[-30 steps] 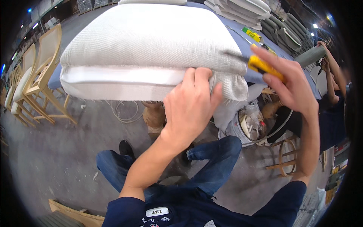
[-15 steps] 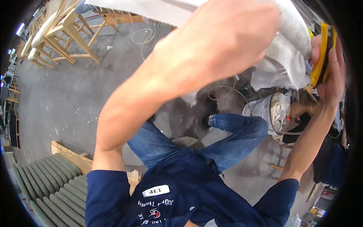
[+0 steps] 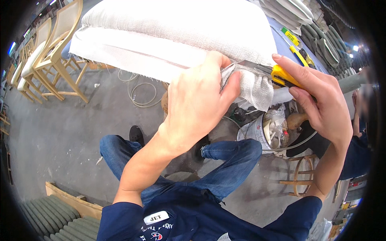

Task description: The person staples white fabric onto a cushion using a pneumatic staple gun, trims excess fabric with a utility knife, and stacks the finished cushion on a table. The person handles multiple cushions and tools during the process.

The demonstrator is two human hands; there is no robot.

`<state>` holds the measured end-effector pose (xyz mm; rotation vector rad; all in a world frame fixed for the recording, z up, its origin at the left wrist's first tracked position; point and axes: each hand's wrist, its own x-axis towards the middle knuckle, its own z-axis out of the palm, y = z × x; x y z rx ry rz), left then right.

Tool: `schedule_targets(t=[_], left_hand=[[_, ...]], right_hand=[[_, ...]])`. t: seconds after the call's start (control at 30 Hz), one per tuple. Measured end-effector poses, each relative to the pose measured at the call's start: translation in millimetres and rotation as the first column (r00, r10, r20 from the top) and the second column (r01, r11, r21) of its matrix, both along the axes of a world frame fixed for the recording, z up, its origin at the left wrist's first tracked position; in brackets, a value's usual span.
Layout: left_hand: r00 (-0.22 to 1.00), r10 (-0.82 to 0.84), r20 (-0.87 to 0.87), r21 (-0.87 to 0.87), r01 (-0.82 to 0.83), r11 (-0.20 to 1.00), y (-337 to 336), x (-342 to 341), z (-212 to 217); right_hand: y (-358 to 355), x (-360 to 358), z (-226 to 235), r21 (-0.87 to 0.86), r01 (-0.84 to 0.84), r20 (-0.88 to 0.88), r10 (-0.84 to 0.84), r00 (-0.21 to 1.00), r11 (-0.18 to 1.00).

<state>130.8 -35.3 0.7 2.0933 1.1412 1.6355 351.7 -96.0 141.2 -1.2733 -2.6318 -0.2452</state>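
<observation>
"Shifted since half a second ago: yellow-handled knife (image 3: 282, 76), from the right rim of my view to the front edge of the white cushion (image 3: 189, 22)."

"Left hand (image 3: 197, 106)?"

"One, narrowed; thumb and fingers pinching a loose fabric flap (image 3: 259, 91), frayed, at that edge."

"Right hand (image 3: 323, 96)?"

"One, holding the knife by its handle; blade (image 3: 254, 65) directed left toward the pinched cloth. Contact: I cannot tell from this remote feed."

"Cushion's location?"

"Lying at the blue bench (image 3: 282, 47), front edge toward the wearer."

"Remaining stock?"

"Yellow-and-black tool (image 3: 298, 55) and green-and-yellow box (image 3: 290, 36), on the bench, right; white bucket (image 3: 254, 132) of plastic scraps, below; pale wooden chairs (image 3: 57, 54), several, standing left."
</observation>
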Motion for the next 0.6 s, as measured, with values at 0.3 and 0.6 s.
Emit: schedule_targets(t=[0.3, 0.6], left_hand=[[0.978, -0.115, 0.173, -0.03, 0.122, 0.992, 0.8, 7.8, -6.6], [0.944, -0.205, 0.257, -0.097, 0.236, 0.967, 1.4, 3.0, -4.8]], right_hand=[[-6.6, -24.7, 14.6, 0.071, 0.125, 0.214, -0.138, 0.967, 0.99], [-3.6, -41.4, 19.3, 0.112, 0.154, 0.298, -0.181, 0.937, 0.982]])
